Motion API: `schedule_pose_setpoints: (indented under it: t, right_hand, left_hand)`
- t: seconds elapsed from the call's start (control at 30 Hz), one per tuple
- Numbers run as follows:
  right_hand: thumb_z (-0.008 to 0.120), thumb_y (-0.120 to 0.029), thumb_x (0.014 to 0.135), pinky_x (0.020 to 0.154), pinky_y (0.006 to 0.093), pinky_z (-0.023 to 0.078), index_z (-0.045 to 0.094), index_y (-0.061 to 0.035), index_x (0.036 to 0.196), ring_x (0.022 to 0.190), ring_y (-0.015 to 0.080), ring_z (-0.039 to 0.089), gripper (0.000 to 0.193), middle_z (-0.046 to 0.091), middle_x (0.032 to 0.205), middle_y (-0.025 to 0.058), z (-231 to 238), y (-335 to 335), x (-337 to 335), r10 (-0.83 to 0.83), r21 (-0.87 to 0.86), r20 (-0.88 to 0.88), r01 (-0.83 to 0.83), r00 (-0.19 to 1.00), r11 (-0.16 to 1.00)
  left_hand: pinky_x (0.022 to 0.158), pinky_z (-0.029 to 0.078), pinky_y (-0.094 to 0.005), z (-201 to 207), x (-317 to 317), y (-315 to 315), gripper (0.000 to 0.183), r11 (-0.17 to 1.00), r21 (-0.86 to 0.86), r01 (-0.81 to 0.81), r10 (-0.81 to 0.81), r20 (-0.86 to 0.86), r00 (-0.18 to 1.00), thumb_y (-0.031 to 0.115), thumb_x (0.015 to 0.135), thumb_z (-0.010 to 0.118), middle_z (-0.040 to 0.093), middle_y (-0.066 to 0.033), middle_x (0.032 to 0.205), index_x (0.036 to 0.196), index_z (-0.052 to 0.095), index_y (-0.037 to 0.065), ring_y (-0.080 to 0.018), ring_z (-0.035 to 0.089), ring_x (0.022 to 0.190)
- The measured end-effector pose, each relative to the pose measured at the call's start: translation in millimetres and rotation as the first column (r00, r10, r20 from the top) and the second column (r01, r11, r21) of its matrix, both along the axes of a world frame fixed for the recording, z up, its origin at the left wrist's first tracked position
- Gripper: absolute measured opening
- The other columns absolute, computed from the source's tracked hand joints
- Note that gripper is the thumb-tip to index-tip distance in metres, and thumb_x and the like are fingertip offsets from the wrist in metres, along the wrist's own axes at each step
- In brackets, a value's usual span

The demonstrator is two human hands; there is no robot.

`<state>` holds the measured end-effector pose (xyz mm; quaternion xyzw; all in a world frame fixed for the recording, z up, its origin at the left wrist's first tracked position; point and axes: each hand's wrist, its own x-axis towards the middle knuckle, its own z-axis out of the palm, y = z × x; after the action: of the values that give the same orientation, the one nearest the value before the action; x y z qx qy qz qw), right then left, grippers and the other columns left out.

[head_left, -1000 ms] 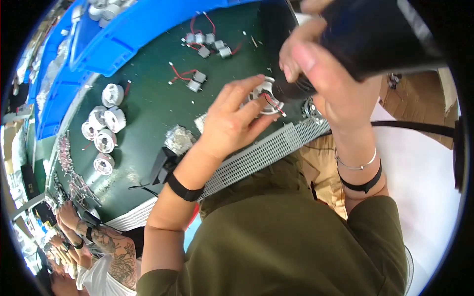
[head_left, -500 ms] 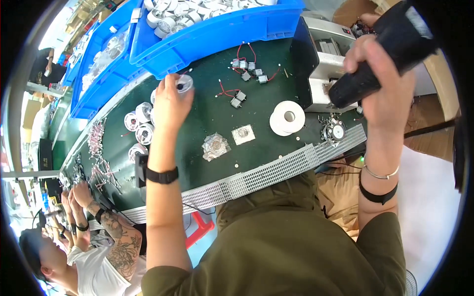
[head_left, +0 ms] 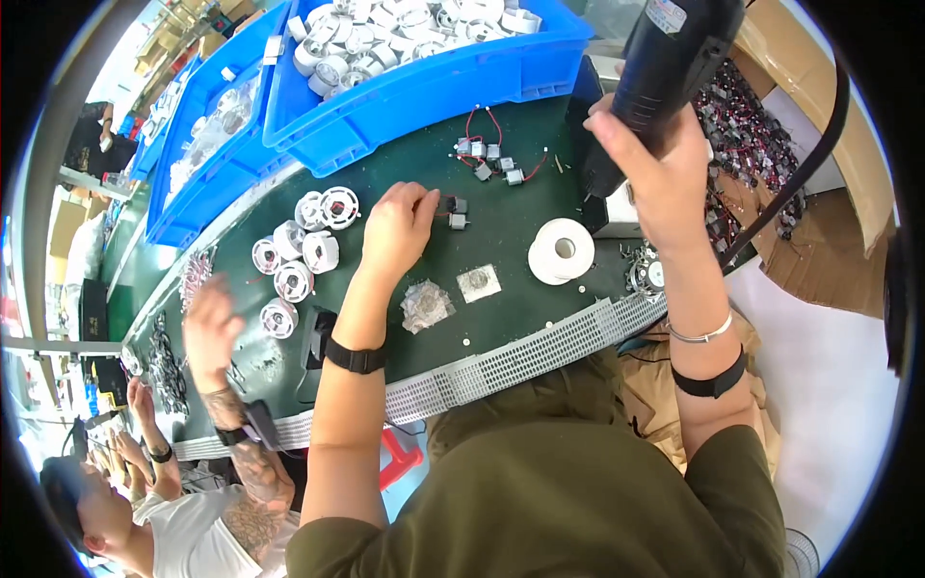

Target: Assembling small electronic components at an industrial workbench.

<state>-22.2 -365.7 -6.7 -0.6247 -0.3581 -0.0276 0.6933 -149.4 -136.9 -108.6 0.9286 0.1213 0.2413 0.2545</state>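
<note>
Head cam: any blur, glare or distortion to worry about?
Head view: strong fisheye, so the perforated table edge and blue bin bow, with a black vignette at the corners. A co-worker's hand is motion-blurred; the left hand and right hand on the black tool are sharp. Lighting is even, with no harsh glare.

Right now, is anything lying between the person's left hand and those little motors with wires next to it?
Nothing visible does. The left hand rests on the green bench, its fingertips right beside two small motors. The white tape roll lies farther right, out of the way.
</note>
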Motion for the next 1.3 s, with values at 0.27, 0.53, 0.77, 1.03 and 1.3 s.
schedule_pose_setpoints:
  t: [0.27, 0.53, 0.77, 1.03, 1.3]
  right_hand:
    - [0.066, 0.003, 0.077, 0.090, 0.0345, 0.041, 0.042, 0.0030, 0.122, 0.103, 0.0215, 0.051, 0.051, 0.050, 0.115, 0.0159, -46.7, -4.1, -25.1, -0.395, 0.102, 0.446, 0.392, 0.803, 0.914]
    - [0.068, -0.007, 0.078, 0.071, 0.0368, 0.050, 0.061, 0.0005, 0.103, 0.084, 0.0315, 0.062, 0.027, 0.059, 0.100, 0.0191, -52.8, 34.1, -31.3, 0.213, -0.483, 0.007, -0.184, 0.977, 0.856]
    - [0.064, 0.001, 0.079, 0.064, 0.0278, 0.050, 0.064, 0.0017, 0.095, 0.073, 0.0190, 0.064, 0.016, 0.061, 0.084, 0.0088, -63.8, 35.3, -14.2, 0.099, -0.358, -0.035, -0.105, 0.994, 0.928]
    - [0.070, -0.001, 0.074, 0.063, 0.0262, 0.048, 0.060, -0.0010, 0.087, 0.071, 0.0175, 0.059, 0.016, 0.058, 0.091, 0.0085, -57.4, 32.5, -15.6, 0.173, -0.482, -0.096, -0.198, 0.980, 0.854]
    - [0.073, -0.008, 0.076, 0.059, 0.0273, 0.050, 0.063, 0.0003, 0.092, 0.068, 0.0157, 0.060, 0.021, 0.060, 0.090, 0.0079, -74.4, 30.6, -11.0, 0.120, -0.515, -0.069, -0.138, 0.990, 0.846]
  left_hand:
    - [0.052, 0.038, -0.0273, 49.3, 1.1, -12.6, 0.022, 0.981, -0.180, 0.067, -0.044, 0.129, 0.991, 0.017, 0.089, 0.061, 0.052, -0.0058, 0.060, 0.076, 0.061, -0.001, -0.0106, 0.045, 0.056]
    - [0.060, 0.044, -0.0235, 78.2, 10.4, -40.5, 0.014, 0.844, -0.448, 0.293, -0.280, 0.098, 0.955, 0.011, 0.088, 0.064, 0.064, -0.0043, 0.075, 0.087, 0.066, -0.002, -0.0083, 0.056, 0.069]
    - [0.063, 0.046, -0.0246, 134.0, 24.3, 15.5, 0.026, 0.906, -0.422, 0.034, 0.089, 0.268, 0.959, 0.023, 0.090, 0.062, 0.065, -0.0045, 0.082, 0.100, 0.065, -0.001, -0.0102, 0.057, 0.070]
    - [0.083, 0.048, -0.0366, 159.1, 121.3, 232.0, 0.054, 0.846, 0.249, -0.471, 0.456, 0.120, 0.882, 0.036, 0.080, 0.066, 0.065, -0.0186, 0.106, 0.120, 0.058, 0.000, -0.0302, 0.063, 0.095]
    - [0.095, 0.043, -0.0458, 106.4, 144.6, 345.3, 0.065, 0.806, 0.467, -0.365, 0.533, -0.302, 0.790, 0.048, 0.083, 0.056, 0.056, -0.0269, 0.119, 0.130, 0.045, 0.004, -0.0416, 0.054, 0.111]
